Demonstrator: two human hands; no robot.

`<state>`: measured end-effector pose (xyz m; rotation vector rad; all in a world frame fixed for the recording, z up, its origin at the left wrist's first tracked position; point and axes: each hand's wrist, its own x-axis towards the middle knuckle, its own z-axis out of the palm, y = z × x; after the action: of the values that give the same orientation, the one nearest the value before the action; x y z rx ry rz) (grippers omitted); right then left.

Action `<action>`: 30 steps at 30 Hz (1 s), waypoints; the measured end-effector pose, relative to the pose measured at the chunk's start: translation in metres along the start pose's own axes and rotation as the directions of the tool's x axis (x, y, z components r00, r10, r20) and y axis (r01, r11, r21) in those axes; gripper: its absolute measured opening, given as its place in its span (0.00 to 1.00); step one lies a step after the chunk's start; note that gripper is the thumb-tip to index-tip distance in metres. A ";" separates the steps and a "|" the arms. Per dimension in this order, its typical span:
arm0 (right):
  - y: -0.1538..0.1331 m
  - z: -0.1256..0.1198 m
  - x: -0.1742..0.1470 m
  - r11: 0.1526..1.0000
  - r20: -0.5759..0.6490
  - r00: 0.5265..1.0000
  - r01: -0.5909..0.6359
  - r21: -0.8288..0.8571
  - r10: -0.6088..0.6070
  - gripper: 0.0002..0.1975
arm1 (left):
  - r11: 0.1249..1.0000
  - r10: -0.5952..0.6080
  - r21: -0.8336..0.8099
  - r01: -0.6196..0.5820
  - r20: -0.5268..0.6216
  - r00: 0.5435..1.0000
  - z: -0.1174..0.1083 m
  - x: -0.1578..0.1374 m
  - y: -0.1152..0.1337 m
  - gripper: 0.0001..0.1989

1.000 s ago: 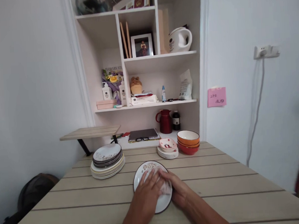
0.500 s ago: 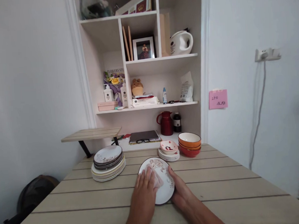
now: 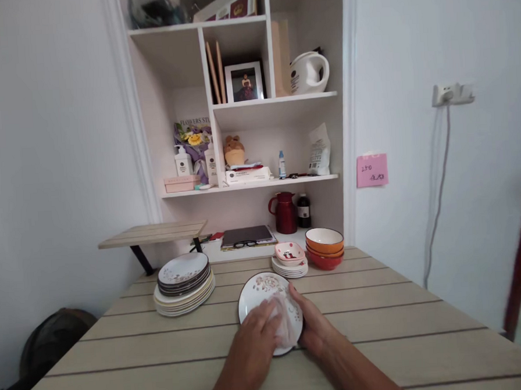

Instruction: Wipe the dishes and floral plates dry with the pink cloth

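A white plate (image 3: 252, 291) with a dark rim and a brown flower print is tilted toward me above the table's front half. My right hand (image 3: 313, 326) grips its right edge, thumb on the face and the other fingers behind. My left hand (image 3: 259, 335) presses a pale pink cloth (image 3: 285, 322) onto the plate's lower right part, fingers bent over it. At the left stands a stack of plates (image 3: 183, 270), dark-rimmed ones on top of cream ones. Small white plates (image 3: 290, 270) carry a pink patterned bowl (image 3: 289, 251) behind the held plate.
Orange and red bowls (image 3: 325, 248) are stacked at the table's back right. A small raised wooden shelf (image 3: 153, 234) stands at the back left. Behind the slatted table (image 3: 164, 351) are a closed laptop (image 3: 247, 236), glasses and a red jug (image 3: 285, 213).
My left hand has slid the cloth from the plate's left-middle area to its lower right, and its fingers are more bent. My right hand keeps its hold. The view has shifted slightly right.
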<state>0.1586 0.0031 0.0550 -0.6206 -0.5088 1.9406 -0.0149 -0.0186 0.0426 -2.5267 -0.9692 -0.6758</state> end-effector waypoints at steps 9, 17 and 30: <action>0.012 0.017 -0.006 1.000 0.014 1.000 0.011 -0.010 -0.011 0.28 | 0.954 -0.035 0.282 0.104 -0.238 0.971 -0.003 0.007 0.003 0.20; 0.009 0.014 0.001 0.995 -0.018 0.999 0.036 0.096 -0.034 0.28 | 0.906 -0.170 0.315 0.282 -0.340 0.925 0.014 0.004 -0.009 0.18; -0.004 0.004 -0.002 0.987 -0.028 0.995 0.098 0.127 -0.096 0.28 | 0.972 -0.115 0.180 0.150 -0.194 0.974 0.013 -0.001 -0.006 0.24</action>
<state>0.1597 0.0027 0.0611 -0.5243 -0.3904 1.8563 -0.0158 -0.0082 0.0322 -2.2046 -1.0891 -0.7951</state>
